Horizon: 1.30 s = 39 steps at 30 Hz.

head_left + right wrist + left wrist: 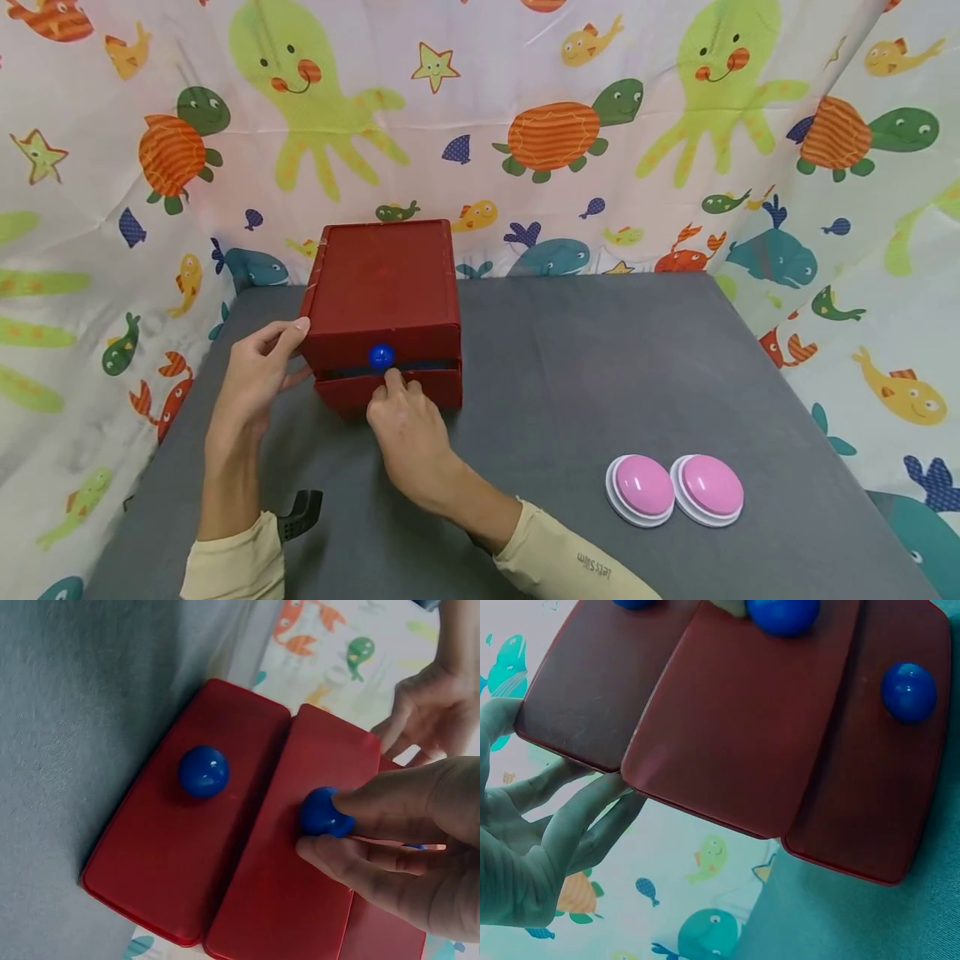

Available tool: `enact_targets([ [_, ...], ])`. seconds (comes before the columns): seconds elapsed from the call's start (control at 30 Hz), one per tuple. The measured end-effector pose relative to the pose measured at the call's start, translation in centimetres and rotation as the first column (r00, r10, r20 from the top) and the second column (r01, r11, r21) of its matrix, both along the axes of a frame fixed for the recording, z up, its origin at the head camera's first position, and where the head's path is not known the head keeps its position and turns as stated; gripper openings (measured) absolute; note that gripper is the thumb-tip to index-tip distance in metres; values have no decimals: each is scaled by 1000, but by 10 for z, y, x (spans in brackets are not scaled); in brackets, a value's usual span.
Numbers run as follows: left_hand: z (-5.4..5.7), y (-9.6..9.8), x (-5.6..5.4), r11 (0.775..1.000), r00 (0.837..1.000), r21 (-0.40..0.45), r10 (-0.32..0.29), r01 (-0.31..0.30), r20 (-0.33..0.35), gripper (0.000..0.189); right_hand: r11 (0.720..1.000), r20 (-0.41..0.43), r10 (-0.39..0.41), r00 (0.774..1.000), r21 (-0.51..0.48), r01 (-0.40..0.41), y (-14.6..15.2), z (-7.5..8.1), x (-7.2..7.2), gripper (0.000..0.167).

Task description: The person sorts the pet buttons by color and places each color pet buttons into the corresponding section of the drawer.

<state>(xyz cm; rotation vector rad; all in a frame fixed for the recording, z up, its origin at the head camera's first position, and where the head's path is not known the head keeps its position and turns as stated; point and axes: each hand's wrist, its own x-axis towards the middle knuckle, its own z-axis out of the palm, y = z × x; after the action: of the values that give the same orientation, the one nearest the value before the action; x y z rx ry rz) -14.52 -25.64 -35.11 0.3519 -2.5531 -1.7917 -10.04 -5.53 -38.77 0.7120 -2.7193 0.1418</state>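
A small red drawer box (382,275) stands at the table's back left, with three drawer fronts bearing round blue knobs. Its middle drawer (735,727) is pulled partway out, leaving a dark gap below the top drawer. My right hand (411,433) pinches the middle drawer's blue knob (324,814) between thumb and fingers. At the box's left side, my left hand (251,379) holds the front corner, thumb near the top edge and fingers along the side. The bottom drawer, with its own knob (202,771), sits back from the middle one.
Two pink push buttons with white bases, a left one (643,485) and a right one (711,487), sit side by side at the front right of the grey table (555,375). A cloth (465,100) printed with sea animals hangs behind and at both sides.
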Motion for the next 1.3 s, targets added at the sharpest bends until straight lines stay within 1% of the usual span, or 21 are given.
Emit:
enact_targets([
  [0.07, 1, 0, -1, 1000, 1000, 2, 0, 0, -4, 65, 1000, -40, -9, 999, 1, 10, -1, -2, -4, 11],
  [0.13, 2, 0, -1, 1000, 1000, 1, 1, -1, -18, 65, 1000, -72, -14, 997, 12, 15, -2, -4, -6, 12],
  [0.33, 5, 1, -1, 1000, 999, -22, 18, -19, -36, 67, 1000, -117, 18, 993, 15, -16, 2, -7, -8, 30],
  [0.4, 5, 1, -2, 1000, 999, -26, 11, -12, -38, 67, 1000, -99, 9, 995, 20, -7, 6, -10, -7, 42],
  [0.47, 4, 1, -2, 1000, 999, -27, 4, -5, -41, 67, 1000, -55, 4, 998, 14, -3, 12, -15, -3, 54],
  [0.57, 3, 0, -2, 999, 999, -32, 3, -4, -45, 66, 1000, 12, 16, 1000, -15, -16, 22, -24, 3, 72],
  [0.6, 3, 0, -2, 999, 999, -34, 3, -5, -45, 66, 999, 20, 29, 999, -30, -28, 25, -27, 4, 75],
  [0.67, 2, 0, -3, 999, 999, -34, 3, -4, -46, 66, 997, 4, 52, 999, -51, -52, 29, -32, 6, 75],
  [0.73, 2, 0, -3, 999, 999, -36, -2, 1, -41, 67, 996, -27, 72, 997, -54, -73, 32, -35, 8, 71],
  [0.77, 2, 1, -3, 999, 999, -36, -5, 4, -38, 67, 995, -47, 85, 995, -47, -88, 33, -37, 8, 66],
  [0.83, 1, 1, -2, 999, 1000, -36, -1, 0, -30, 68, 992, -73, 120, 990, -23, -122, 33, -39, 9, 52],
  [0.9, 1, 1, -1, 999, 1000, -35, 13, -14, -25, 69, 988, -84, 157, 984, 2, -157, 31, -41, 8, 35],
  [0.97, 2, 1, -1, 999, 999, -34, 26, -26, -23, 70, 983, -84, 181, 980, 36, -179, 26, -44, 5, 19],
  [1.0, 1, 1, 0, 999, 999, -35, 29, -29, -20, 70, 982, -78, 184, 980, 51, -180, 24, -45, 2, 15],
  [1.13, 1, 1, 0, 999, 1000, -32, 19, -19, -15, 70, 979, -85, 189, 978, 94, -181, 14, -52, -6, 8],
  [1.23, 0, 1, 0, 999, 1000, -31, 15, -16, -11, 68, 978, -94, 191, 977, 106, -181, 10, -56, -9, 9],
  [1.3, 1, 1, 1, 999, 1000, -29, 21, -21, -10, 67, 978, -80, 193, 978, 99, -184, 9, -57, -10, 11],
])
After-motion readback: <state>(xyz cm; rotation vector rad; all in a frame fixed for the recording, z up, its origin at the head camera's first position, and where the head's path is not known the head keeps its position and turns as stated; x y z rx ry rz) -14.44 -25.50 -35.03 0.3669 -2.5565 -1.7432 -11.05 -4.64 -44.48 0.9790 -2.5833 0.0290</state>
